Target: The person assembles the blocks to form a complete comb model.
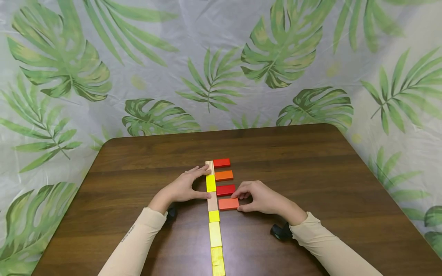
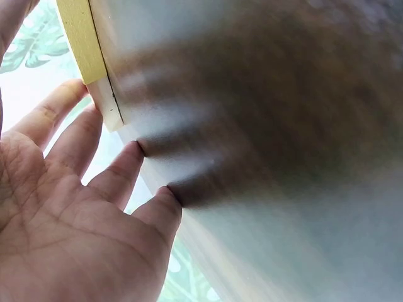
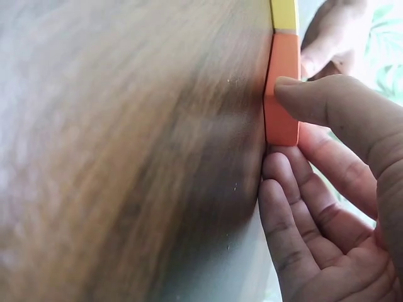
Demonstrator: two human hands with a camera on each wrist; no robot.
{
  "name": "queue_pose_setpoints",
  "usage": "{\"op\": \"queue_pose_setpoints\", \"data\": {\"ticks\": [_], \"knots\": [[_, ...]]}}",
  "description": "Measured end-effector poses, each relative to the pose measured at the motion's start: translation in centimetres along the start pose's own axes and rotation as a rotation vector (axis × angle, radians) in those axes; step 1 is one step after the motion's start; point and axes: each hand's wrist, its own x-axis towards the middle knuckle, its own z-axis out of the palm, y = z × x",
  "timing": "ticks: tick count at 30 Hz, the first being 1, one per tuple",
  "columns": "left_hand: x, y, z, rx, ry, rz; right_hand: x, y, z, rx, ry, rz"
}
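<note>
A column of plain and yellow wooden blocks (image 1: 215, 234) runs down the middle of the table. My left hand (image 1: 181, 188) lies to its left, thumb touching a plain block (image 1: 212, 205) and fingertips on the plain block at the far end. My right hand (image 1: 259, 197) pinches a coral-orange block (image 1: 228, 204) by its right end, thumb on the near side. That block lies beside the column, its left end close to it. Beyond it, a dark red block (image 1: 225, 190), an orange block (image 1: 224, 175) and a red block (image 1: 221, 163) stick out rightward.
The brown wooden table (image 1: 293, 165) reaches back to a leaf-printed cloth (image 1: 221, 69). Black wrist straps (image 1: 281, 232) show under both wrists. In the left wrist view, a yellow block (image 2: 83, 41) stands past the fingers.
</note>
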Motion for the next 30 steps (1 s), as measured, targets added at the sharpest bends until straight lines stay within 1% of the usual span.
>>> {"op": "queue_pose_setpoints", "data": {"ticks": [3, 4, 5, 6, 7, 11, 19, 25, 30], "knots": [[0.0, 0.0, -0.1, 0.005, 0.004, 0.007, 0.1, -0.1, 0.0, -0.011, -0.006, 0.01], [0.1, 0.0, -0.1, 0.006, 0.001, 0.0, 0.1, -0.1, 0.0, -0.013, -0.007, 0.012], [-0.1, 0.5, -0.3, -0.002, -0.008, -0.017, 0.1, -0.1, 0.1, -0.014, -0.008, 0.013], [0.0, 0.5, -0.3, 0.002, -0.013, -0.027, 0.1, -0.2, 0.1, -0.015, -0.009, 0.015], [-0.1, 1.0, -0.6, 0.004, -0.021, -0.046, 0.1, -0.2, 0.1, -0.016, -0.009, 0.016], [0.0, 1.1, -0.6, 0.029, -0.029, -0.071, 0.2, -0.3, 0.1, -0.015, -0.01, 0.017], [0.0, 1.0, -0.5, 0.027, -0.029, -0.068, 0.2, -0.5, 0.1, -0.012, -0.013, 0.017], [0.0, 0.8, -0.3, 0.023, -0.02, -0.047, 0.3, -0.5, 0.1, -0.012, -0.014, 0.016], [-0.1, 0.6, -0.3, 0.005, -0.009, -0.043, 0.0, -0.3, -0.1, 0.017, -0.011, 0.007]]}}
